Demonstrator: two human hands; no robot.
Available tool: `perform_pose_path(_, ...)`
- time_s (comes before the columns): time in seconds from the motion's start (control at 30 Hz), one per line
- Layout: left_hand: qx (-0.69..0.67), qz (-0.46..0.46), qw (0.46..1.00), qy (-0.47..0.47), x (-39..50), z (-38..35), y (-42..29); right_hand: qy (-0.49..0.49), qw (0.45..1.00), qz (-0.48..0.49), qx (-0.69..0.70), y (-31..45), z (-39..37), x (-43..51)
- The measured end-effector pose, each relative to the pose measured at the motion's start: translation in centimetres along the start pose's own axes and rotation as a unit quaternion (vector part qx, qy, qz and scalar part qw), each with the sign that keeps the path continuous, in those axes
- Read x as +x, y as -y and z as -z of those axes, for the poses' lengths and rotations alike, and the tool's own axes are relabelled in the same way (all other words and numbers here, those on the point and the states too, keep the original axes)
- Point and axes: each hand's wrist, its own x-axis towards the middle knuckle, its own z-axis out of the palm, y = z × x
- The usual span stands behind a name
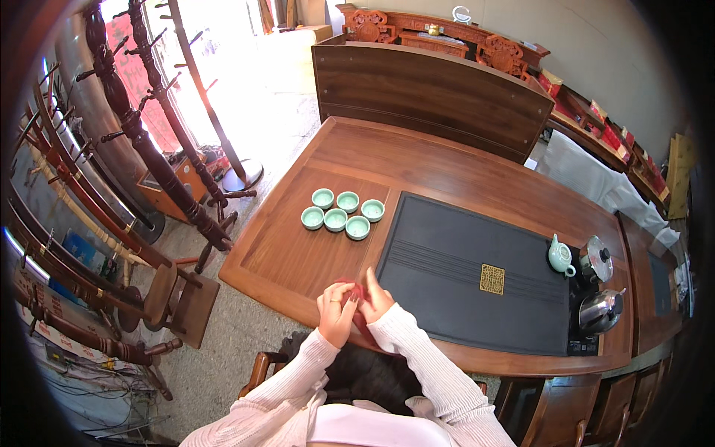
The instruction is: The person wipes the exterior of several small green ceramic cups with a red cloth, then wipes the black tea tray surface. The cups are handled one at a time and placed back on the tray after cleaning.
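My left hand (pixel 334 317), with a ring on one finger, pinches a crumpled dark red cloth (pixel 360 323) over the near edge of the wooden tea table (pixel 346 142). My right hand (pixel 377 300) is closed on the same cloth from the other side, its thumb pointing up. Part of the cloth hangs down between my wrists; the rest is hidden by my fingers. Beyond my hands, several pale green teacups (pixel 335 220) stand upright in two rows. Right of my hands lies a black tea tray (pixel 441 302) with a square gold emblem (pixel 492 279).
A pale green teapot (pixel 560 258) sits at the tray's far right, beside a lidded pot (pixel 595 260) and a steel kettle (pixel 600 313). A dark wooden panel (pixel 430 89) rises behind the table. Wooden coat stands (pixel 151 145) crowd the left. I sit on a wooden chair (pixel 261 373).
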Motion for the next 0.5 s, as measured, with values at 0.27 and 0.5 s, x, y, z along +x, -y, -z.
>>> perform_pose_path(0.27,0.253,-0.148,0.953,0.081,0.6,0.1,-0.7,-0.176,0.978,0.102,-0.041,-1.3,0.0,-0.8)
perform_pose_path(0.5,0.298,-0.106,0.947,0.047,2.3,6.4,3.6,-0.264,0.927,0.228,-0.140,-3.5,-0.7,-0.2)
